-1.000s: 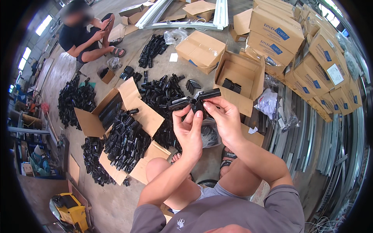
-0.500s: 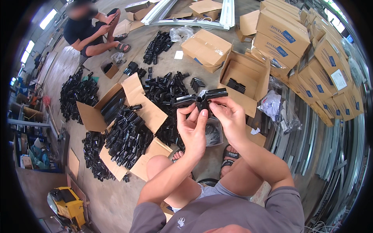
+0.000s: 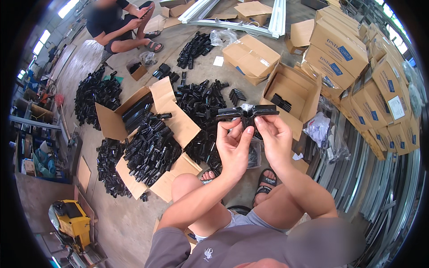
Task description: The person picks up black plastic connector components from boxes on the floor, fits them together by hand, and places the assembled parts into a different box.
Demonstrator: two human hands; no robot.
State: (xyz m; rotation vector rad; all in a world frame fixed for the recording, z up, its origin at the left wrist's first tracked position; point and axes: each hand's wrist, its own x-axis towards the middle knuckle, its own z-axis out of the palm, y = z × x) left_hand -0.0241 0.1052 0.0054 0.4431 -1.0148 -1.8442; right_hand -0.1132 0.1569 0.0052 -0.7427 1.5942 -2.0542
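Observation:
My left hand [image 3: 234, 149] and my right hand [image 3: 275, 137] are raised in front of me, close together, thumbs toward me. Between them is a glossy black T-shaped part [image 3: 246, 112], its two long arms lying nearly in one line. The fingers of my left hand pinch the left arm and the short middle stem; those of my right hand grip the right arm near the middle. Whether it is one piece or two held together, I cannot tell. Beyond my left hand spreads a heap of similar black parts [image 3: 203, 100].
An open carton [image 3: 111, 123] and its flaps hold many black parts at left. Another open carton [image 3: 308, 96] stands at right, near stacked cartons [image 3: 342, 44] and metal profiles [image 3: 357, 169]. A person [image 3: 118, 27] sits at far left; a yellow machine [image 3: 73, 219] stands near left.
The black part's two arms, tilted against each other before, now lie almost level in one line. Both hands have shifted slightly right in view, along with the surroundings as my head turned.

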